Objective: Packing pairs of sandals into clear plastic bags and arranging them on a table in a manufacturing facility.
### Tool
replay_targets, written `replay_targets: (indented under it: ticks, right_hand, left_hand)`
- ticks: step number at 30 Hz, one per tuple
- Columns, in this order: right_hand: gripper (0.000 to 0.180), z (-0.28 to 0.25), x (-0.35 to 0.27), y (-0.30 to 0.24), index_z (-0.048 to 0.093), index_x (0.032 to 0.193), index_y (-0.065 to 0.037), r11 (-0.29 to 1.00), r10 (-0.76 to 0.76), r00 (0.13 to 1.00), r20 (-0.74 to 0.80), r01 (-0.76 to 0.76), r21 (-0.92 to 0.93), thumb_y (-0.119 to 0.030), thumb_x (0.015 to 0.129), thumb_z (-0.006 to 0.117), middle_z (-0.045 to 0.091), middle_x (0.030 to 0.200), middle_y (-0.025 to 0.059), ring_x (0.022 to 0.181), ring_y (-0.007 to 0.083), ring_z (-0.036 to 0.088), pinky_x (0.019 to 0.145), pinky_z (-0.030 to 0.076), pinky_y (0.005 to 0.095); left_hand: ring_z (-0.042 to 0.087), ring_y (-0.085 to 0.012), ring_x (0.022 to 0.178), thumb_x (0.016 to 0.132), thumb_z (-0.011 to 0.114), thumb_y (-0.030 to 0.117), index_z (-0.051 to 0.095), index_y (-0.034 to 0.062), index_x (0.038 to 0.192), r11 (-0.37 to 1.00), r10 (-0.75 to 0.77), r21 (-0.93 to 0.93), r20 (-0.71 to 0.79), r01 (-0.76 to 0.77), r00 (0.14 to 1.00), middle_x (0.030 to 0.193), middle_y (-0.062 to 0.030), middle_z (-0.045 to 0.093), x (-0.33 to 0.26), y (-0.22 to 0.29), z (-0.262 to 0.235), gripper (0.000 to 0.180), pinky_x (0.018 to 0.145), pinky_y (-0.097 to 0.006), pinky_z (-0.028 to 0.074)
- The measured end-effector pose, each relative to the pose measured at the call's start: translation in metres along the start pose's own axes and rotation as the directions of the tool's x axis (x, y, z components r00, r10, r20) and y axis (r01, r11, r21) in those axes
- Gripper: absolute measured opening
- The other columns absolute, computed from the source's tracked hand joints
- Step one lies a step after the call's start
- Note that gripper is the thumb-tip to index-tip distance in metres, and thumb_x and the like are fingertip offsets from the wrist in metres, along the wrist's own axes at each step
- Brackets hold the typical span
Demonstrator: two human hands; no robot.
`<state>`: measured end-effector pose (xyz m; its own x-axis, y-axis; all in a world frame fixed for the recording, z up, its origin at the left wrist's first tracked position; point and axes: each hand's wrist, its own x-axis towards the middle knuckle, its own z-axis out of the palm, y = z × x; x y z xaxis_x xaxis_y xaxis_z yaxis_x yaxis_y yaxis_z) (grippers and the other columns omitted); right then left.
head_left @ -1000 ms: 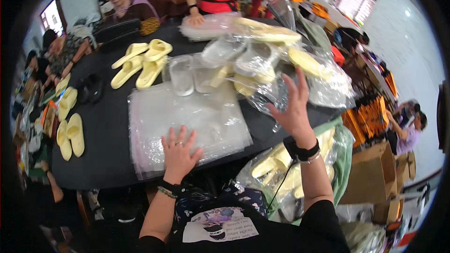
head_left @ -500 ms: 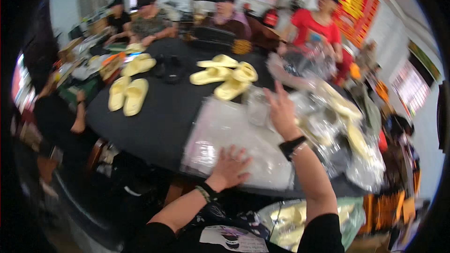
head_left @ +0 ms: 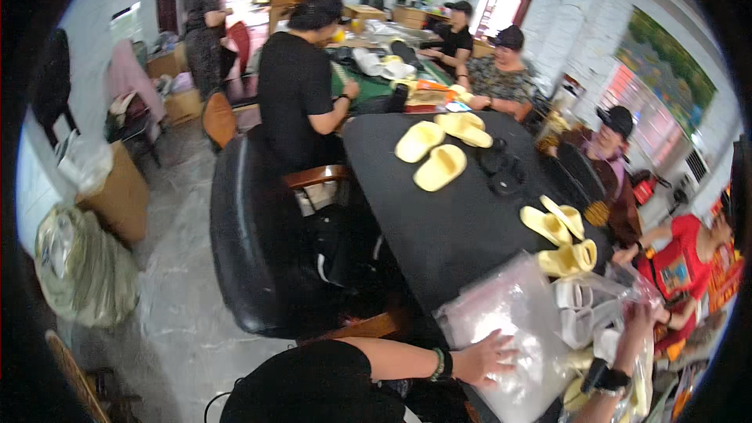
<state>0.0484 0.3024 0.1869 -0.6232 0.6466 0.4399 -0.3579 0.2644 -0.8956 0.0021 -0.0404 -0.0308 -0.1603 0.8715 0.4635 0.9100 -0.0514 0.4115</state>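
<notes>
My left hand (head_left: 486,356), fingers spread, lies flat on a stack of clear plastic bags (head_left: 501,301) at the table's near edge. My right hand (head_left: 636,330), seen from the back, is farther right with its fingers drawn together at a clear, pink-tinted plastic bag (head_left: 644,286); its fingertips are partly hidden. Beside it, pale grey slippers (head_left: 576,305) lie among clear plastic. Just beyond the stack sit yellow slippers (head_left: 568,258), with another yellow pair (head_left: 552,223) behind them.
The black table (head_left: 423,219) also bears yellow slippers (head_left: 440,167) and black slippers (head_left: 501,164) at its far end. A black armchair (head_left: 243,243) stands left. A co-worker in red (head_left: 681,262) is close on the right; others sit around the tables. A stuffed sack (head_left: 82,266) stands on the floor.
The view has swung left, bringing in the armchair and floor. My left hand stays on the bag stack. My right hand has gone from spread fingers to bunched fingers at the plastic.
</notes>
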Motion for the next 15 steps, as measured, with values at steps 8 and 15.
replay_targets:
  ticks: [8,15]
  right_hand:
    - [0.032,-0.022,0.007,-0.036,0.052,0.127,0.007,0.939,0.049,0.983,0.178,-0.106,0.328,-0.009,0.099,0.049,0.049,0.138,0.0160,0.129,0.0265,0.049,0.111,0.043,0.0320]
    - [0.036,0.052,-0.060,-0.103,0.045,0.135,0.007,0.990,-0.076,0.983,0.168,0.054,0.131,-0.003,0.100,0.042,0.045,0.144,0.0184,0.133,0.0255,0.045,0.112,0.039,0.0324]
  left_hand:
    - [0.017,-0.0411,0.146,0.082,0.062,0.047,0.054,0.0185,0.137,1.000,-0.016,-0.007,0.009,0.016,1.000,0.153,-0.0154,0.034,0.004,-0.004,0.006,0.063,0.115,-0.064,0.010]
    - [0.013,-0.0410,0.147,0.083,0.062,0.045,0.050,0.0166,0.139,0.998,-0.008,-0.062,-0.077,0.003,0.997,0.155,-0.0150,0.031,-0.002,-0.007,0.011,0.064,0.115,-0.065,0.009]
